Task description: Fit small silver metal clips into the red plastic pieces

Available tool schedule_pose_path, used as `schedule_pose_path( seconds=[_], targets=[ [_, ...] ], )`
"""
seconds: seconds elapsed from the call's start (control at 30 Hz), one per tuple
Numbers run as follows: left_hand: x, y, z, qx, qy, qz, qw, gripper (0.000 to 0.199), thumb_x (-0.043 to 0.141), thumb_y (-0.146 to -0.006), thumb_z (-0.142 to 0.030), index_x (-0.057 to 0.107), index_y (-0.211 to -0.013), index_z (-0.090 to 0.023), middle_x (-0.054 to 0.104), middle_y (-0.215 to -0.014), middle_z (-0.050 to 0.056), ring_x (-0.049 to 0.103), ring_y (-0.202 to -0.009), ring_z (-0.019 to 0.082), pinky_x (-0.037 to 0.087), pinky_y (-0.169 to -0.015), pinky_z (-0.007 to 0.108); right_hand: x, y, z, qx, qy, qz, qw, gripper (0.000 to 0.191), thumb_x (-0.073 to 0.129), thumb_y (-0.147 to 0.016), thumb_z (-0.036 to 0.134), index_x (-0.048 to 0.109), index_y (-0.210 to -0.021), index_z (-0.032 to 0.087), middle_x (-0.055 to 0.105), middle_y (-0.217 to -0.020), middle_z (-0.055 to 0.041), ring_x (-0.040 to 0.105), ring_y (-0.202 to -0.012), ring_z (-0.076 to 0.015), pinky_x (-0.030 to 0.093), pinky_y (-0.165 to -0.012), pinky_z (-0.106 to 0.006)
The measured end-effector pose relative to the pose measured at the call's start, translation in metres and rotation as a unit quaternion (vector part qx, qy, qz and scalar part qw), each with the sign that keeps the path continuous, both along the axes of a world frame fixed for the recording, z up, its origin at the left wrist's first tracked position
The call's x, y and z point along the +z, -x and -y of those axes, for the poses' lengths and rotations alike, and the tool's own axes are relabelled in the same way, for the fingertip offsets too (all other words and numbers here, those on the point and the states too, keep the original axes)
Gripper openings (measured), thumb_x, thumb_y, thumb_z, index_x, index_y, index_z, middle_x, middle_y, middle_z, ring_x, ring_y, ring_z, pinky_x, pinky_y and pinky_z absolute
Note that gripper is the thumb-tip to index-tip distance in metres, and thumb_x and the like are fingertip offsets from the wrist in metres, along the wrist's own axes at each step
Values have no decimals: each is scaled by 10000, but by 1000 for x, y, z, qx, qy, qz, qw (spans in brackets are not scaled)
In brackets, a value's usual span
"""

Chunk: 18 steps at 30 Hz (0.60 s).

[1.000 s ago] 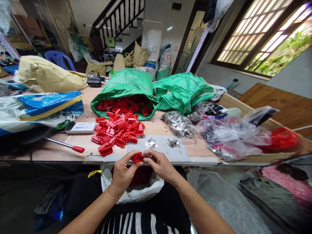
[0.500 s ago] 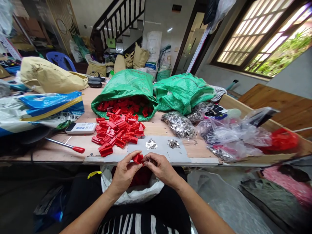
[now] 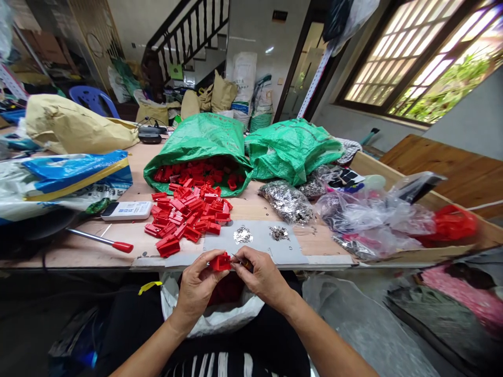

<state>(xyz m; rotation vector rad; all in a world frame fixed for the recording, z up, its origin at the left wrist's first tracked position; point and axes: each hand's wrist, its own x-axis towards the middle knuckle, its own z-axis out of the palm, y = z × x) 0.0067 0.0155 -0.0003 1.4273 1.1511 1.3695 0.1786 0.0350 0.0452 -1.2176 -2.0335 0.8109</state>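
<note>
Now: L hand (image 3: pixel 193 287) pinching red pc. (image 3: pixel 220 262), newly levelled; R hand (image 3: pixel 265 275) adj., pinching pointed tool (image 3: pixel 246 263), tip near pc., prob. mid-fitting.

Both bare forearms run in from the lower frame, converging at centre. Bare left hand (image 3: pixel 197 280): fingers curled, thumb and fingertips closed in a pinch. Bare right hand (image 3: pixel 259 272): fingers bent, thumb and index pinching, other fingers tucked. Fingertips of both near each other, backs of both hands partly visible.
</note>
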Motion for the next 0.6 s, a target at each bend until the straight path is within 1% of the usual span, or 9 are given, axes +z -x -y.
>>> schedule_pose_path(
  seconds=[0.17,0.27,0.33,0.4,0.47,0.53,0.6],
  targets=[
    [0,0,1,6,-15,-7,1000,319,707,-733,-281,674,-1048,-247,715,-1031,35,678,-923,208,543,-853,318,-1,3,2,10,-25,20,999,72,535,-824,152,579,-789,197,596,-722,-5,527,-658,-129,384,-616,-230],
    [-1,-1,2,19,-19,-9,1000,317,710,-730,-276,675,-1043,-249,719,-1020,28,678,-919,202,543,-852,311,1,3,3,23,-21,13,999,95,524,-840,158,605,-810,199,610,-760,-19,550,-710,-141,404,-656,-241],
    [-2,-2,3,32,-21,3,999,316,708,-731,-274,673,-1044,-245,719,-1030,29,678,-926,203,543,-851,308,4,1,2,40,4,-6,999,121,510,-862,184,628,-837,197,621,-790,-25,561,-741,-144,416,-686,-246],
    [-2,-2,4,41,-23,17,999,310,706,-733,-272,674,-1039,-239,719,-1038,30,677,-935,202,542,-852,303,5,-3,1,50,45,-41,997,152,494,-882,220,644,-897,195,633,-830,-27,563,-765,-143,424,-706,-246],
    [-2,-2,5,47,-23,18,998,307,706,-734,-267,674,-1037,-235,720,-1038,30,675,-940,200,538,-858,299,5,-7,-1,35,80,-75,993,174,489,-890,258,637,-953,191,626,-836,-18,545,-746,-134,419,-686,-237],
    [-1,-1,5,49,-24,7,998,310,707,-736,-260,673,-1043,-236,719,-1040,29,670,-953,199,525,-881,305,4,-10,-4,4,96,-94,991,160,508,-880,283,620,-933,182,589,-781,3,495,-683,-116,391,-633,-223],
    [-1,-1,5,49,-26,0,998,318,703,-741,-256,669,-1056,-238,717,-1051,30,665,-969,201,513,-902,315,2,-10,-5,-9,98,-98,990,132,529,-866,286,598,-856,174,532,-719,24,435,-641,-103,358,-603,-216]
  ],
)
